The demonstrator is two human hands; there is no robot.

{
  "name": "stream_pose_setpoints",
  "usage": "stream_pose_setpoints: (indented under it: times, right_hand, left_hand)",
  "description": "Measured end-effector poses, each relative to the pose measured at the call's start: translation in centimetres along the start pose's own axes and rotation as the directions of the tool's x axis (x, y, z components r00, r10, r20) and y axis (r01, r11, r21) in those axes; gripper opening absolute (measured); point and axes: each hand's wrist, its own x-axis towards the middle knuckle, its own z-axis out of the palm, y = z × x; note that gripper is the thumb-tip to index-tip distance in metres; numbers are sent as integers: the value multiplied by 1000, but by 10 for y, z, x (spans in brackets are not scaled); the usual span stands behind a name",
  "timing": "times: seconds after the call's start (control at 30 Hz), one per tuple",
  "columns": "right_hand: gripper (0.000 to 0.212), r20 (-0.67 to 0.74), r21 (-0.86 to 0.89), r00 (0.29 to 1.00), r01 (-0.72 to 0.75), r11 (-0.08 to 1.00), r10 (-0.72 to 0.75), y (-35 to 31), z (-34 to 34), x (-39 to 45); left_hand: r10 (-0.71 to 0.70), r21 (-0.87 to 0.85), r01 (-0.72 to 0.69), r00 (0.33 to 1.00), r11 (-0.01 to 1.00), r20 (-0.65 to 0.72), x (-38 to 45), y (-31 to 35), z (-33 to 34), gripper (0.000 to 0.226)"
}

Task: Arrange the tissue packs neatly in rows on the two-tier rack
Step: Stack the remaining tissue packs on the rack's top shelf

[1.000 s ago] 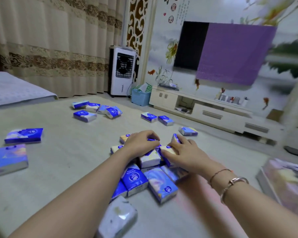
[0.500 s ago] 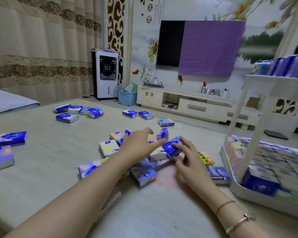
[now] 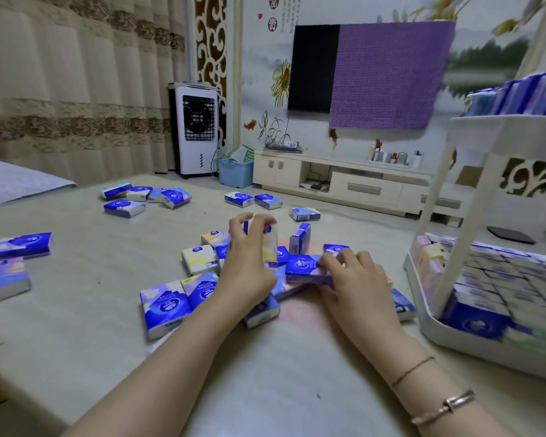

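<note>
Head view: left of the rack [image 3: 435,279], the left hand [image 3: 249,263] grips an upright pack [image 3: 270,244] and the right hand [image 3: 356,275] pinches a flat blue pack [image 3: 303,268] in the floor pile. This looks like gathering; next, both must be carried toward the rack's rows.

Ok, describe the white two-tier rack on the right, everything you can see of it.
The white plastic two-tier rack stands on the beige floor at the right edge of the head view, partly cut off. A slanted white post joins a rimmed lower tray to an upper shelf. The lower tray is packed with tissue packs in close rows, mostly blue and white, some pastel at its near left corner. More blue packs line the top shelf. Neither of the hands touches it.
</note>
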Motion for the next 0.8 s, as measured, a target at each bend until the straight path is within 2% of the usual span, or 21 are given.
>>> stream_pose_setpoints:
  times: [0.07, 0.13, 0.17, 0.23, 0.3, 0.4, 0.43, 0.5, 0.57, 0.67, 0.7, 0.8]
  right_hand:
    - [27, -58, 35, 998, -15, 999, 17, 0, -5, -1]
    - [14, -32, 207, 991, -124, 970, 134, -4, -14, 0]
    - [13, 20, 351, 976, -211, 912, 218, -5, -15, 0]
    - [19, 136, 618, 933, -342, 708, 332, -8, -18, 2]
    - [18, 198, 756, 926, -353, 551, 321, -11, -20, 4]
    - [11, 247, 825, 951, -307, 474, 185, -20, -24, 5]
    - [8, 271, 825, 953, -303, 477, 136, -24, -24, 5]
    - [30, 325, 797, 944, -308, 519, 60, -28, -19, 3]
    - [37, 348, 745, 937, -283, 604, 10, -26, -14, 0]
    - [41, 205, 472, 978, -127, 872, 32, -5, -7, -1]
    - [46, 193, 373, 980, -121, 920, 50, 2, -4, 4]
    - [65, 356, 170, 930, -162, 972, 93, 16, -1, 4]
  left_hand:
    - [-55, -54, 56, 998, 997, 20, 1, 4, -7, 74]
    - [-88, -128, 100, 992, 987, 93, 2, 6, -14, 70]
    - [-90, -184, 118, 984, 976, 153, 2, 8, -16, 69]
    - [-80, -297, 163, 959, 941, 273, 1, 13, -16, 70]
    - [-78, -392, 191, 955, 900, 287, 1, 19, -11, 73]
    - [-169, -539, 255, 964, 803, 206, 6, 25, -3, 70]
    - [-189, -578, 275, 960, 768, 205, 6, 26, -2, 68]
    - [-214, -616, 300, 954, 728, 212, 5, 24, 0, 64]
    - [-247, -623, 320, 947, 714, 203, 4, 20, 0, 59]
    - [-247, -622, 321, 947, 714, 205, 7, 15, -3, 56]
    - [-234, -626, 313, 950, 714, 209, 11, 13, -6, 52]
    - [-235, -657, 341, 940, 672, 247, 15, 10, -10, 30]
